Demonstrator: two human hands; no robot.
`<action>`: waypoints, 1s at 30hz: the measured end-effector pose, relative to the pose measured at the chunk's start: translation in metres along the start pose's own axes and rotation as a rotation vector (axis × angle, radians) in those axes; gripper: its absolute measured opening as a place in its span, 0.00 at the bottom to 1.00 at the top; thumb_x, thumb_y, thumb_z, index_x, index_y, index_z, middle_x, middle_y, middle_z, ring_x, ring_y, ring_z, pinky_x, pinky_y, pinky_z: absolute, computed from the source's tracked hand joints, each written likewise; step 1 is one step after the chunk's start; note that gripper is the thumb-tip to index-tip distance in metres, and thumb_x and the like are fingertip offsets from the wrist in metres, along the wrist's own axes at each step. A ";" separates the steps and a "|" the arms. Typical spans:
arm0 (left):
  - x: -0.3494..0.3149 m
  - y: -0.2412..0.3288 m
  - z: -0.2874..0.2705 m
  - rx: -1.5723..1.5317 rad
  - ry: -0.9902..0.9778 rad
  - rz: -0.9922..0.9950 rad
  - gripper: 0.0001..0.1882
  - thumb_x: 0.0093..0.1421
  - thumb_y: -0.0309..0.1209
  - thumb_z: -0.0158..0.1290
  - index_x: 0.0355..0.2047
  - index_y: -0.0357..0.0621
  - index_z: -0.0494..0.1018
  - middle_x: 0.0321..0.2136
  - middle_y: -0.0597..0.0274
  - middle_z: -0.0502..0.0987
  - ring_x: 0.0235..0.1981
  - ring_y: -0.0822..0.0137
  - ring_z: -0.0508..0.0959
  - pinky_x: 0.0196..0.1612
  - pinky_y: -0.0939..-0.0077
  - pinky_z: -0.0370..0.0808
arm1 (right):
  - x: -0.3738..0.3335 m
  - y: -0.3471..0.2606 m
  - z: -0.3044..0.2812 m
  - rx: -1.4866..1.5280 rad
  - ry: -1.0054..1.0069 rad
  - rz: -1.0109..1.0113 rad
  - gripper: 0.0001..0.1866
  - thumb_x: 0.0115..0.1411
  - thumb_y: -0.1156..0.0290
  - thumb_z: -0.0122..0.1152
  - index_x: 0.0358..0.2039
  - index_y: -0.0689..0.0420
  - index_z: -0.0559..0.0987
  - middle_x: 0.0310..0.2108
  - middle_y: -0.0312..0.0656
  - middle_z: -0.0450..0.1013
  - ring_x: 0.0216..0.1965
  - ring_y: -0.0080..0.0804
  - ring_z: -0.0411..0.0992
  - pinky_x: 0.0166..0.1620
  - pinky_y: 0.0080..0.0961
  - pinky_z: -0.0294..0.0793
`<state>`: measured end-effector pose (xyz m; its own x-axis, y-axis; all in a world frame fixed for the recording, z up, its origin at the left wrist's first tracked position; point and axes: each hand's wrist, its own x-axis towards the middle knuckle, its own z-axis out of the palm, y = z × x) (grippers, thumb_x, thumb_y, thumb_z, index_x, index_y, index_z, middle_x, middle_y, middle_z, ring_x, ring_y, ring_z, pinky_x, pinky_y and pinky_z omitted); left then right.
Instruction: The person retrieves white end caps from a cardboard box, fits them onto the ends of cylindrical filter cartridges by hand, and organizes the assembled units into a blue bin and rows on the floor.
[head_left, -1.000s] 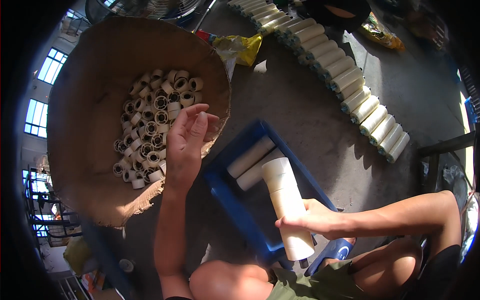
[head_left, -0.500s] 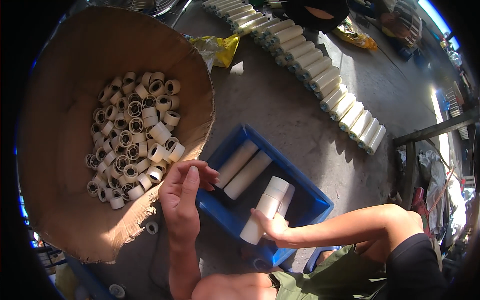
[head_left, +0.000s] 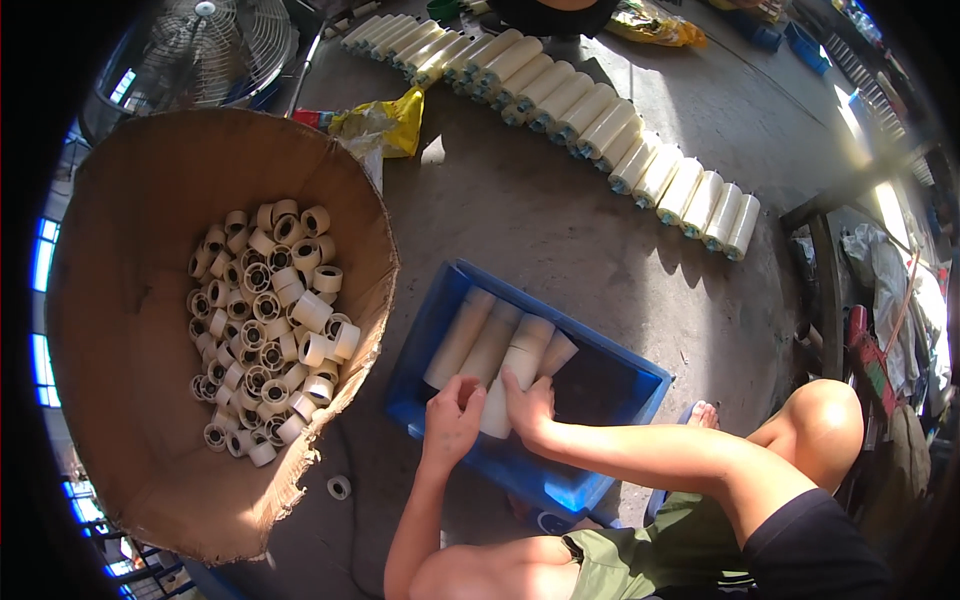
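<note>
My right hand [head_left: 528, 405] grips a white cylinder of stacked rolls [head_left: 525, 350], thumb along its side, as it lies tilted in a blue plastic crate [head_left: 625, 400]. Beside the grip, partly hidden, is another pale roll [head_left: 557, 352]. My left hand [head_left: 455, 415] is at the lower ends of two pale cylinders [head_left: 462, 337] on the crate's left side. Its fingers curl loosely, with a gap to the thumb and nothing seen in them. Whether they touch the cylinders I cannot tell.
Left of the crate stands a large cardboard box [head_left: 110, 400] with many short white rolls [head_left: 270, 330]. One loose roll [head_left: 339, 487] lies on the floor. Beyond, a long row of pale cylinders [head_left: 600, 125] runs diagonally. A fan [head_left: 205, 50] and a yellow bag [head_left: 400, 125] are at far left.
My right hand has lowered the white cylinder into the crate beside the other two. My left hand has moved from the cardboard box's edge to the crate. The view has shifted.
</note>
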<state>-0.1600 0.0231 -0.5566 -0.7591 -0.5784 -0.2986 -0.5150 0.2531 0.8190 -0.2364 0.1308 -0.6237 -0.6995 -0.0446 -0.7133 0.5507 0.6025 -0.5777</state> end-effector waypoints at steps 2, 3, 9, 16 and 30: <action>0.009 -0.023 0.011 0.182 -0.021 0.068 0.15 0.65 0.32 0.58 0.47 0.34 0.76 0.38 0.50 0.83 0.39 0.56 0.84 0.43 0.64 0.79 | 0.004 -0.009 0.007 0.006 0.016 0.069 0.48 0.58 0.39 0.68 0.59 0.72 0.67 0.61 0.69 0.64 0.62 0.68 0.67 0.64 0.50 0.68; 0.013 -0.026 0.014 0.274 -0.033 0.103 0.15 0.64 0.32 0.58 0.48 0.35 0.76 0.38 0.49 0.82 0.40 0.54 0.83 0.44 0.64 0.79 | 0.005 -0.008 0.007 0.044 0.011 0.081 0.49 0.56 0.41 0.70 0.59 0.74 0.66 0.62 0.69 0.64 0.61 0.67 0.68 0.64 0.50 0.69; 0.021 -0.023 0.032 0.612 0.001 0.379 0.20 0.58 0.32 0.64 0.48 0.38 0.77 0.42 0.46 0.79 0.45 0.44 0.78 0.52 0.55 0.75 | 0.005 -0.009 -0.009 0.185 0.055 0.240 0.49 0.56 0.47 0.71 0.64 0.69 0.60 0.63 0.69 0.61 0.64 0.66 0.64 0.66 0.51 0.65; 0.027 -0.034 0.024 0.570 -0.058 0.308 0.26 0.52 0.34 0.69 0.51 0.39 0.78 0.44 0.45 0.81 0.46 0.44 0.80 0.50 0.55 0.77 | -0.009 0.007 -0.007 -0.033 0.030 0.338 0.42 0.55 0.56 0.71 0.63 0.65 0.62 0.65 0.61 0.58 0.68 0.61 0.59 0.69 0.52 0.61; 0.024 -0.024 0.063 0.719 0.026 0.227 0.21 0.58 0.34 0.65 0.49 0.40 0.75 0.45 0.47 0.77 0.48 0.42 0.77 0.50 0.53 0.77 | 0.011 -0.002 -0.030 -0.140 -0.085 0.241 0.37 0.58 0.63 0.60 0.66 0.65 0.62 0.66 0.68 0.60 0.68 0.65 0.60 0.70 0.49 0.61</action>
<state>-0.1911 0.0523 -0.6141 -0.8724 -0.4676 -0.1420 -0.4869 0.8066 0.3351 -0.2590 0.1526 -0.6185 -0.5124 0.0500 -0.8573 0.6241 0.7075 -0.3317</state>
